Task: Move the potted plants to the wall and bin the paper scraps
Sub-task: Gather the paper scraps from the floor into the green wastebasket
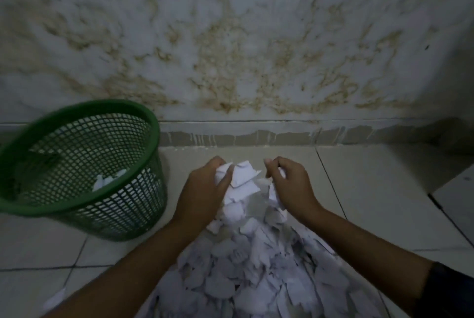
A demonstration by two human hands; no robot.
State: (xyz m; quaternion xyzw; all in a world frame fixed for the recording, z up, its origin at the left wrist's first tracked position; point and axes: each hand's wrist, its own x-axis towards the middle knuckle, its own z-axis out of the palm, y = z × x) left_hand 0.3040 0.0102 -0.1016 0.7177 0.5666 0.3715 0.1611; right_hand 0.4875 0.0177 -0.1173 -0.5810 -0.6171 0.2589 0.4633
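White paper scraps [246, 274] | both hands grip some | green bin [84, 204] left

1. Two forearms reach in from the bottom edge, both bare from wrist to well up the arm
2. The left hand [202, 194] wears no ring or glove
3. The right hand [289, 181] is likewise unadorned
4. A dark sleeve edge [446, 289] shows high on the right arm, near the frame's corner
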